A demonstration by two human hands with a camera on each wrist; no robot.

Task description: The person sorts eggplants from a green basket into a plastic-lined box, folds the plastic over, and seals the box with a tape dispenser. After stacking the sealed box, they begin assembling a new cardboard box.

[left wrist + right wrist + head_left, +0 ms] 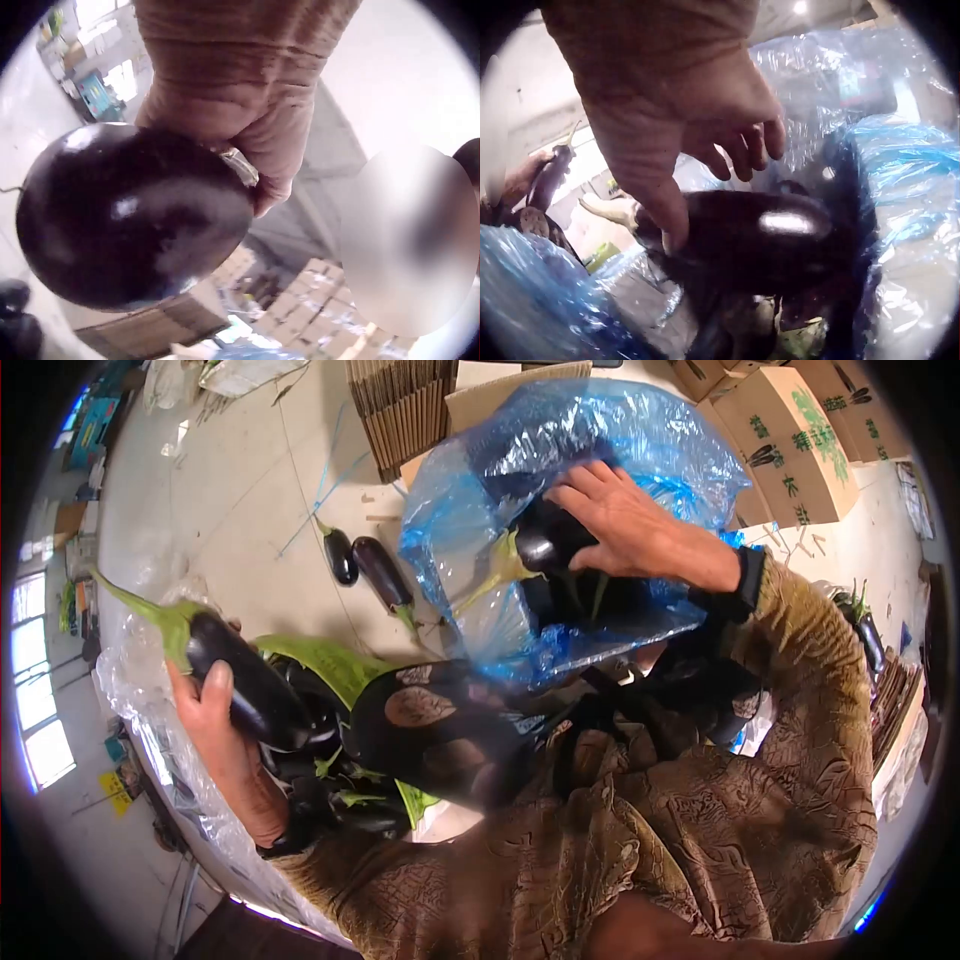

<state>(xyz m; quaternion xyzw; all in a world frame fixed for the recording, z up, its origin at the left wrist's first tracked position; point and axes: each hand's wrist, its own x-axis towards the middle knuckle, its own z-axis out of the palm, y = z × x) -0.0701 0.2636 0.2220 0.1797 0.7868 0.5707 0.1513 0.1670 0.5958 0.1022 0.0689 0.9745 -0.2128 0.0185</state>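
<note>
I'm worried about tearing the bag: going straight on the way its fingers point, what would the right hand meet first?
Probably the blue bag: in the head view, the right hand points toward its far side. Depth is unclear, though, and the eggplant beneath might come first.

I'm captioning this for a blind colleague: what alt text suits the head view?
A person's left hand grips an eggplant while the right hand is over another eggplant inside blue plastic. More eggplants lie between them; printed cardboard boxes stand at upper right.
</note>
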